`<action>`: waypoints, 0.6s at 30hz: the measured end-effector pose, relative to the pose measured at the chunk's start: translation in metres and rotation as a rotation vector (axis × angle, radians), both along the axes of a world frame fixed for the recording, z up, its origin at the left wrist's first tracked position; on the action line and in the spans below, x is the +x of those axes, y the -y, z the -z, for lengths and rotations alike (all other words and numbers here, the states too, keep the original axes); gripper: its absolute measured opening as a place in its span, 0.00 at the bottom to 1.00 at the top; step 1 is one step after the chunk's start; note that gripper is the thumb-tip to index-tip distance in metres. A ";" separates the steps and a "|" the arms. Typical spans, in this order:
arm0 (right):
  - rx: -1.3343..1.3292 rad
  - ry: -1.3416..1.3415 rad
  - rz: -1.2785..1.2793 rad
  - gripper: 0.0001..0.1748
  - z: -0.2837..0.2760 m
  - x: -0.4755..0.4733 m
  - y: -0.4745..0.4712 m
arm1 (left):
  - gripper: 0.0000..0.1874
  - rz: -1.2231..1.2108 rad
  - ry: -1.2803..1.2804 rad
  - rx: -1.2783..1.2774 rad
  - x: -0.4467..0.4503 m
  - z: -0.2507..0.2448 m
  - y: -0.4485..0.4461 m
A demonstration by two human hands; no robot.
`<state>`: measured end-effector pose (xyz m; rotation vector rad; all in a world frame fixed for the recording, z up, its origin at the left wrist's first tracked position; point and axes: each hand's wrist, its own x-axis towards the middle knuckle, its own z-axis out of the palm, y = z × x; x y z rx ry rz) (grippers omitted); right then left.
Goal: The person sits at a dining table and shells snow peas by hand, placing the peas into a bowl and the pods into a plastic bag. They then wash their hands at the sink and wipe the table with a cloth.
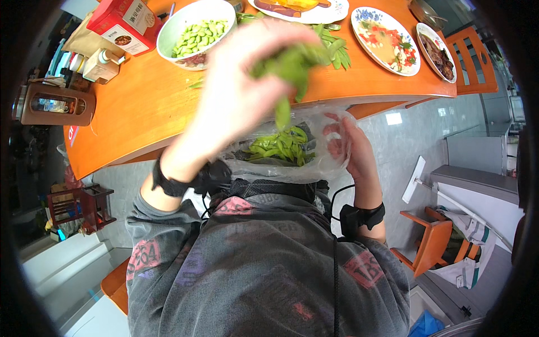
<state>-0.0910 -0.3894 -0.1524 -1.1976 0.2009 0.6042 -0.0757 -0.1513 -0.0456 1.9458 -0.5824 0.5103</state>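
My left hand (240,63), blurred, is raised over the table edge and gripping a bunch of green edamame pods (290,67). One pod hangs below the bunch. Underneath, a clear plastic bag (252,170) lies open at my lap with more green pods (282,145) inside. My right hand (358,147) grips the bag's right side, its fingers partly seen through the plastic. Beyond my left hand stands a white bowl (166,38) of shelled green beans (198,38). Loose pods (337,50) lie on the tabletop, partly hidden behind that hand.
On the orange wooden table (139,113) are an oval plate of tomato scraps (387,44), a dish of dark food (438,57) and a plate of yellow and purple pieces (299,8). A red tin (126,27) and brown tissue box (59,104) stand left. A flat mop (414,179) is right.
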 end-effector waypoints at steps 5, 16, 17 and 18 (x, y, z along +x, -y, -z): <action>-0.020 -0.028 0.079 0.25 0.001 0.002 0.001 | 0.24 0.257 -0.162 0.131 -0.027 0.074 0.037; -0.494 0.375 0.046 0.27 -0.009 0.001 0.011 | 0.26 0.346 -0.160 0.317 -0.043 0.077 -0.006; -0.526 0.397 0.049 0.26 -0.010 0.000 0.010 | 0.25 0.151 -0.060 0.344 -0.044 0.068 -0.016; -0.562 0.412 0.040 0.25 -0.012 0.000 0.010 | 0.25 -0.046 0.041 0.372 -0.046 0.061 -0.027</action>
